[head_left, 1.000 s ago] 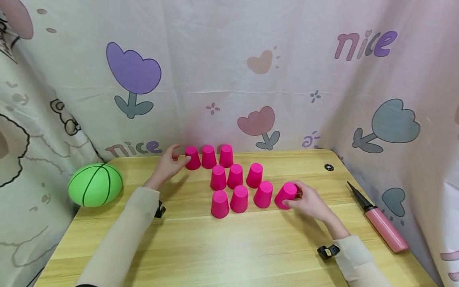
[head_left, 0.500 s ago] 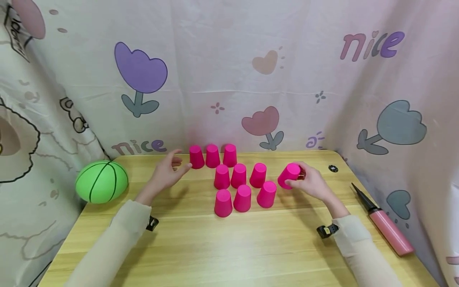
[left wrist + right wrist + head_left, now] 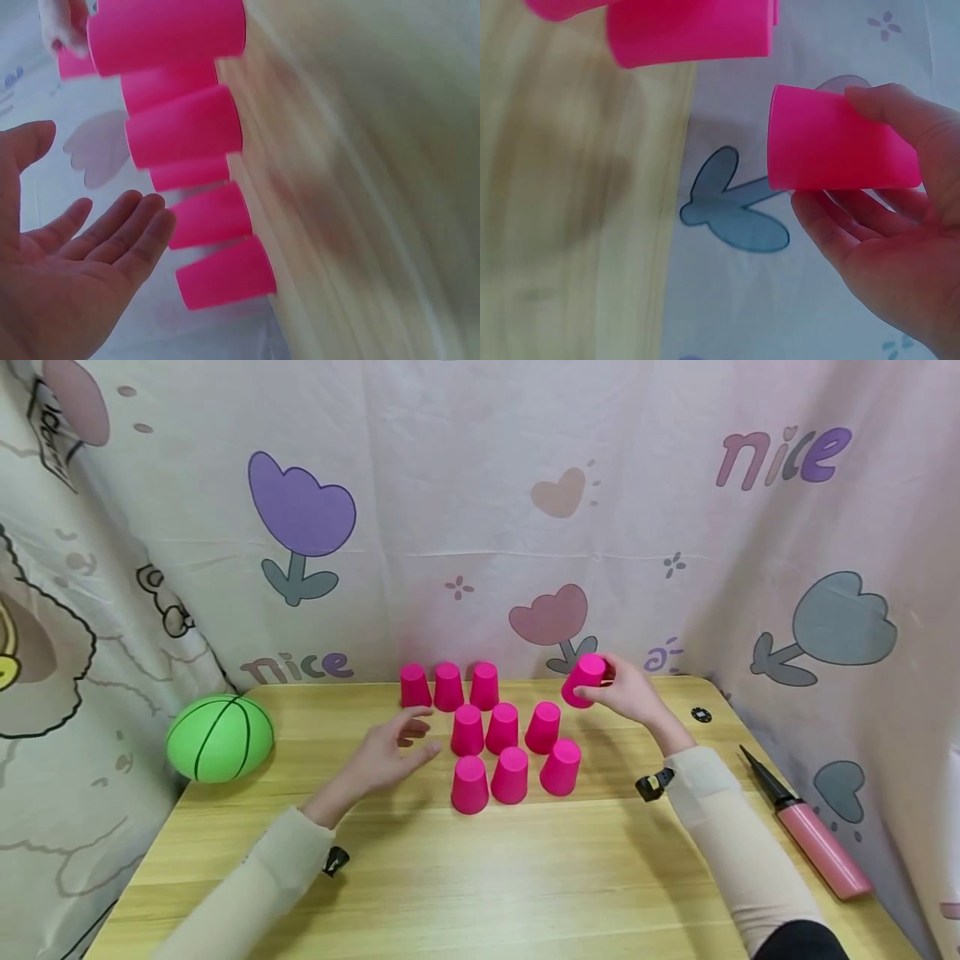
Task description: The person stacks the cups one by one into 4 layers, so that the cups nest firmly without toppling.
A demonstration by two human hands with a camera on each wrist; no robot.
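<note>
My right hand (image 3: 628, 695) grips an upside-down pink plastic cup (image 3: 584, 680) by its side, near the table's back edge. In the right wrist view that cup (image 3: 836, 142) is held off the tabletop, thumb on one side and fingers on the other. My left hand (image 3: 384, 758) hovers left of the other cups, fingers loosely bent, holding nothing; the left wrist view shows its palm (image 3: 67, 300) bare. Upside-down pink cups stand in three rows of three: a back row (image 3: 448, 687), a middle row (image 3: 468, 732) and a front row (image 3: 470, 786).
A green ball (image 3: 220, 739) with black lines lies at the table's left edge. A pink hand pump (image 3: 817, 843) with a black nozzle lies along the right edge, near a small black disc (image 3: 701, 715). A printed curtain (image 3: 450, 510) hangs behind the wooden table (image 3: 480, 885).
My right hand has carried its cup from the right end of the front row up to the back and lifted it. My left hand has left the back-row cup and moved forward and right.
</note>
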